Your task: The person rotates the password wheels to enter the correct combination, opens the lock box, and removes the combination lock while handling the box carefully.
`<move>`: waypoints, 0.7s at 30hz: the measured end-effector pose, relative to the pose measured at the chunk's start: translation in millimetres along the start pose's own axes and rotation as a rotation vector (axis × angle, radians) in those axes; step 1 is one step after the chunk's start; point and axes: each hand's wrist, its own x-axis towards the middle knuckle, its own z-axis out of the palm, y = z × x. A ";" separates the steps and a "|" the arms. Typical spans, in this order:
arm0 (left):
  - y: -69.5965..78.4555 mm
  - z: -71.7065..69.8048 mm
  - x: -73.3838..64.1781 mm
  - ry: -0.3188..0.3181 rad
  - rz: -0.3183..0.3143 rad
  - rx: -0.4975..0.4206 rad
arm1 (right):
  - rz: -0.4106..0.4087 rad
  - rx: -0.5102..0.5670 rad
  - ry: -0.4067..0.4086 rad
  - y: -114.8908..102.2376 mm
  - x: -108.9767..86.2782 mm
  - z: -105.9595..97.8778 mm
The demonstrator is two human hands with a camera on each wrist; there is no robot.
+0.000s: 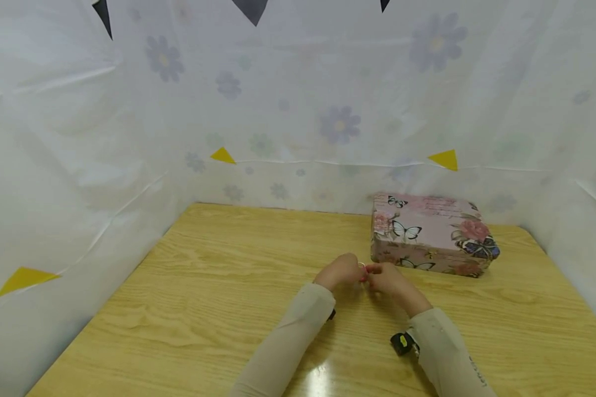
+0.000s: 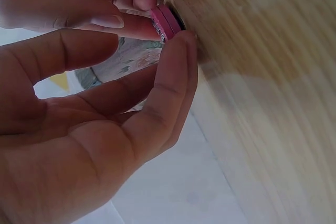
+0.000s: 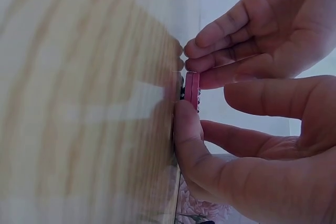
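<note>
Between both hands, low at the tabletop point(image 1: 218, 275), is a small flat pink case point(image 3: 192, 90), like a compact, with a seam round its side and glittery bits on one face. My left hand point(image 1: 344, 272) touches one side of it with bent, relaxed fingertips point(image 2: 176, 59); its thumb is apart from the case. From the opposite side my right hand point(image 1: 391, 281) touches it with its fingertips point(image 3: 187, 116), thumb also standing off. Fingers cover much of the case in the head view. A dark layer shows along its underside in the wrist views.
A pink box point(image 1: 432, 223) with butterflies and roses stands closed at the back right, just beyond my right hand. White flower-printed sheeting point(image 1: 288, 99) walls the table at the back and sides. A black wrist device point(image 1: 402, 343) hangs by the right sleeve.
</note>
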 end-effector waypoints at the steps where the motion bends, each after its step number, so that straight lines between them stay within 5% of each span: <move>1: 0.2 -0.1 0.0 -0.004 -0.005 -0.004 | -0.002 -0.001 -0.007 0.1 0.2 0.1; 21: 0.2 2.6 -5.2 0.010 -0.021 0.012 | -0.053 -0.005 -0.154 5.4 -6.1 -6.0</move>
